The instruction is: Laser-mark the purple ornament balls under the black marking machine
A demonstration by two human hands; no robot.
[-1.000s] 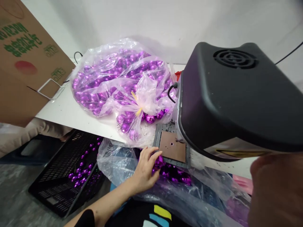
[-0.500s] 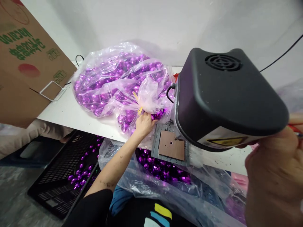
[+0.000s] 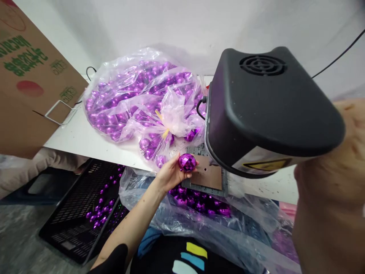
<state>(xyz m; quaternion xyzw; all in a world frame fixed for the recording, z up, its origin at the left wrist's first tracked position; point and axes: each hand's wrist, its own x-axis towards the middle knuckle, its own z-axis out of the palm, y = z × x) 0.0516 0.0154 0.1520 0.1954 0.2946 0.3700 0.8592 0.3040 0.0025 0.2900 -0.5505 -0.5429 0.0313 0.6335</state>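
Note:
In my left hand (image 3: pixel 171 173) is a shiny purple faceted bauble (image 3: pixel 187 163), its fingers curled round the bauble from below and behind. It hovers by the left edge of a brown square plate (image 3: pixel 209 179) with a small hole, set on a grey slotted base (image 3: pixel 225 186). Over that base looms a black machine housing (image 3: pixel 273 114) with a round vent and a warning label. My right hand (image 3: pixel 342 133) is closed at the housing's right side; whatever it grips is hidden. Behind my left hand, a clear bag (image 3: pixel 142 95) tied with yellow string holds many purple baubles.
A cardboard box (image 3: pixel 34 87) leans at the left. Below the white table (image 3: pixel 97 140) stands a black crate (image 3: pixel 59 228) with purple baubles. More baubles (image 3: pixel 196 201) lie in clear plastic (image 3: pixel 176 217) over my lap. Another person's leg (image 3: pixel 42 167) shows at left.
My left hand has drawn back from beside the tied bag toward me, and it now shows a purple bauble. My right hand has shifted upward beside the machine housing.

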